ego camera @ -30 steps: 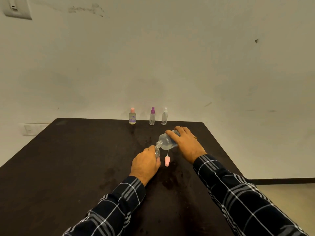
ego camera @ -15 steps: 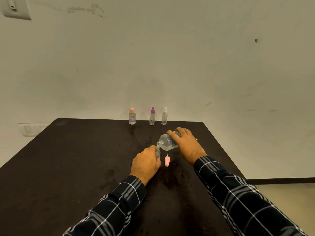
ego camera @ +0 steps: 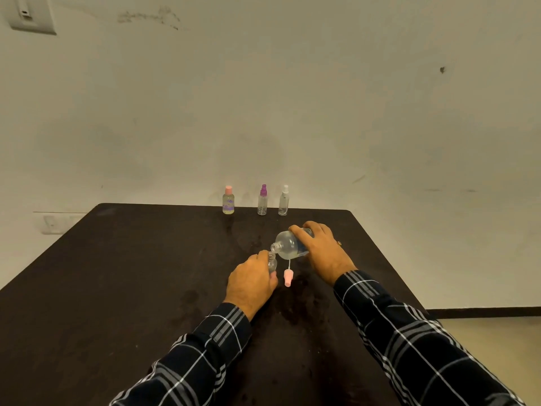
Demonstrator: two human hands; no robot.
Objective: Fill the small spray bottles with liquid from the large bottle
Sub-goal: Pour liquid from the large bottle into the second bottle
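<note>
Right hand (ego camera: 325,253) wraps the tilted large bottle (ego camera: 288,246), its mouth meeting the neck of the small spray bottle (ego camera: 272,263), which the left hand (ego camera: 251,284) grips upright mid-table, just left of the pink spray cap (ego camera: 288,278). A gentle tilt with the mouths lined up looks best, to avoid spilling.

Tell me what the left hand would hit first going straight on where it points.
Most likely the neck of the tilted large bottle: the left hand, gripping the small bottle, points away and slightly right, and that neck hangs just over the small bottle's mouth. Depth is unclear.
</note>
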